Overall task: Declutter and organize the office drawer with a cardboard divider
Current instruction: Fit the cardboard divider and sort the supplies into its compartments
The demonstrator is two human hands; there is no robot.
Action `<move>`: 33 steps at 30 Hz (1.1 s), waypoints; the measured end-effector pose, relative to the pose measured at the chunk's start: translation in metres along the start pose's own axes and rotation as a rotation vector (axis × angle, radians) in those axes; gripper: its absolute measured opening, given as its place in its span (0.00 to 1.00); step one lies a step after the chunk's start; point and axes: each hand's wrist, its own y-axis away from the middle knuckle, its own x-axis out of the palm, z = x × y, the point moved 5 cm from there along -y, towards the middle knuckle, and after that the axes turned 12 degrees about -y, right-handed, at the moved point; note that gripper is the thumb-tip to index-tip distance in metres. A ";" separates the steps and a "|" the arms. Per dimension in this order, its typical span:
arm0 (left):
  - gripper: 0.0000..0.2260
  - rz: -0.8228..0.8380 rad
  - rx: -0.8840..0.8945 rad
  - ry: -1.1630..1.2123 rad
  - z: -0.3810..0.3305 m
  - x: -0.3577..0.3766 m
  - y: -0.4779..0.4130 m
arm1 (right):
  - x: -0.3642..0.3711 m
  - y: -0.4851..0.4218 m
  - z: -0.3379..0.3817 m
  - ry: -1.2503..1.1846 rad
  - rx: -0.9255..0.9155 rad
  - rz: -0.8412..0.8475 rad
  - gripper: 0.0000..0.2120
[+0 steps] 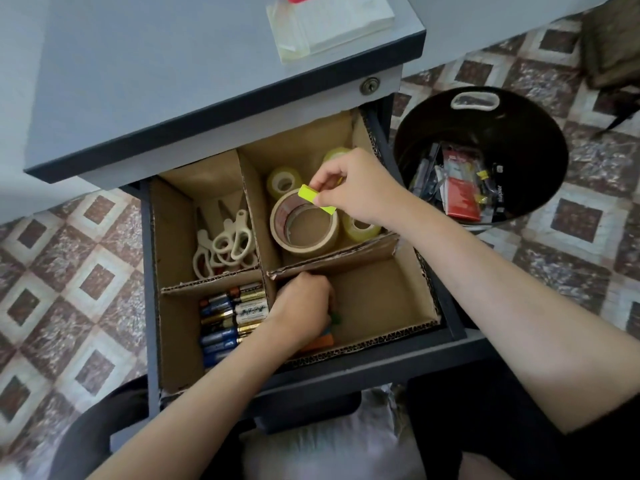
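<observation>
Right grip (349, 188) pinches yellow-green strip (317, 199) just above big tape roll (304, 226). Left grip (304, 303), in the compartment nearside of the roll, curls over coloured pieces (320, 341); can't tell if grasping. Best: lower strip flat beside them, clearing divider wall (346, 256).

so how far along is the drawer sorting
Mostly done: the cardboard divider is in; scissors, tape rolls and batteries each have a compartment; discards sit in the bin. In hand: right hand pinches a yellow-green strip, left hand is down among coloured pieces, front-right compartment. Left: placing that strip.
</observation>
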 end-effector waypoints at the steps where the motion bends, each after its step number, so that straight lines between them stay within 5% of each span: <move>1: 0.09 -0.012 -0.002 -0.004 0.000 -0.001 0.001 | 0.000 0.000 0.000 0.005 -0.002 -0.002 0.06; 16: 0.13 -0.130 -0.119 -0.358 -0.004 -0.011 0.008 | 0.003 -0.001 -0.001 0.067 0.025 0.023 0.06; 33: 0.13 -0.018 0.138 -0.445 0.001 -0.009 0.006 | 0.000 -0.003 -0.004 0.113 -0.001 0.007 0.06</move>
